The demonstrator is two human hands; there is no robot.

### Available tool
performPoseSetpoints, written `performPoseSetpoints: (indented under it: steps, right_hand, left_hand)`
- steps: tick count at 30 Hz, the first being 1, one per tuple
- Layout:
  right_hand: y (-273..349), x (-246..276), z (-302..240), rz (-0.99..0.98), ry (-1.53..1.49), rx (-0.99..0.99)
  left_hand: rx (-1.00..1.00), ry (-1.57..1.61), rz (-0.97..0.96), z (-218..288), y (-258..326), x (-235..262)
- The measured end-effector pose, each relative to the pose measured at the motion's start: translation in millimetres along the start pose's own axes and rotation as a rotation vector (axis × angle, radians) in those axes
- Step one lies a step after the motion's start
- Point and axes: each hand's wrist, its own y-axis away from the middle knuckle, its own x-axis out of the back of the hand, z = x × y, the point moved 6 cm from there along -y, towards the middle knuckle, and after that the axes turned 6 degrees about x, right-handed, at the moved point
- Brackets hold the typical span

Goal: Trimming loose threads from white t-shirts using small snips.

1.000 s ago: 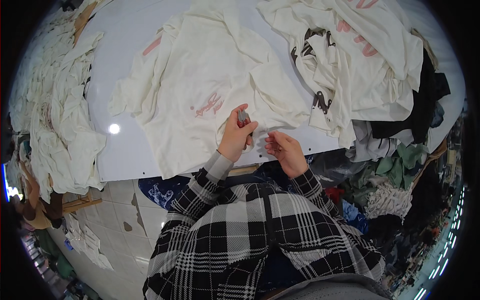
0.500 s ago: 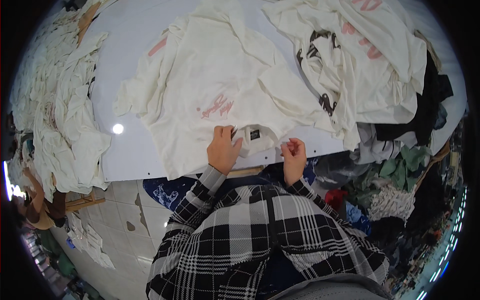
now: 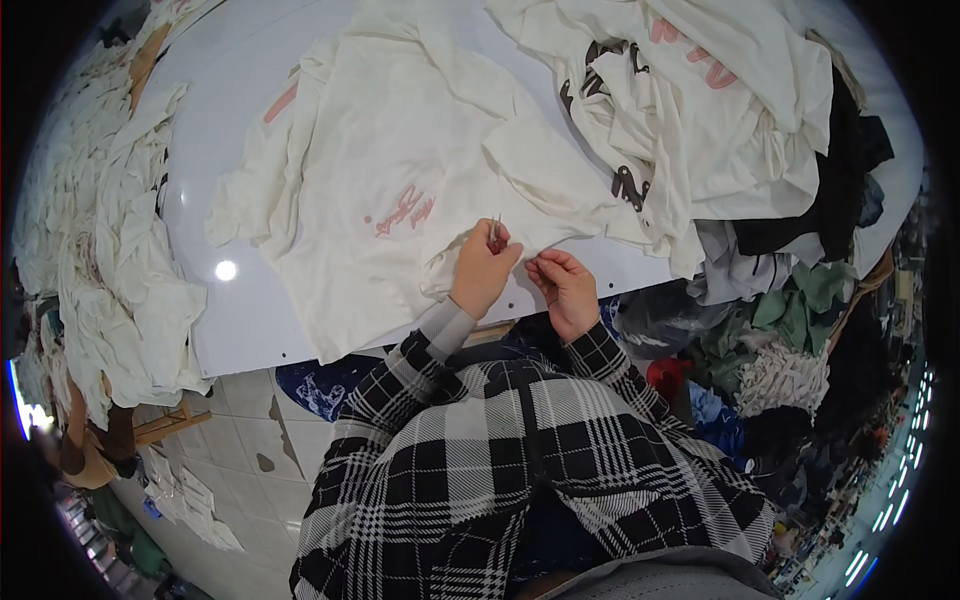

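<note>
A cream T-shirt (image 3: 380, 190) with a small pink print lies spread on the white table (image 3: 235, 120). My left hand (image 3: 483, 270) rests on the shirt's near hem and grips a small thin metal tool (image 3: 495, 230) that points up from the fingers. My right hand (image 3: 565, 288) sits just to its right at the table's front edge, fingers pinched on the shirt's fabric edge. My forearms wear black-and-white plaid sleeves.
A heap of cream shirts (image 3: 690, 90) with dark and pink prints fills the table's back right. Dark and green clothes (image 3: 800, 300) hang off its right side. More pale garments (image 3: 110, 250) pile at the left. Tiled floor (image 3: 250, 420) lies below.
The shirt's dark neck label, showing between my hands half a second ago, is out of sight. My hands have drawn closer together, and the left one again holds the small tool upright.
</note>
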Motion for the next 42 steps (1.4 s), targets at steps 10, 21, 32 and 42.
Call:
performPoseSetpoints:
  steps: [10, 21, 32, 42]
  right_hand:
    - [3, -13, -13, 0.021, 0.042, 0.065]
    - [19, -40, -28, 0.061, 1.083, 0.746]
    - [-9, -21, -40, 0.03, 1.105, 0.813]
    - [-40, -16, -27, -0.354, -0.041, -0.407]
  left_hand:
    - [0.078, 0.161, -0.078, 11, 6, -1]
    - [-0.376, -0.519, 0.251, 33, 42, 53]
    - [0.017, -0.603, 0.198, -35, 15, 108]
    - [0.244, 1.177, -0.04, -5, 6, 101]
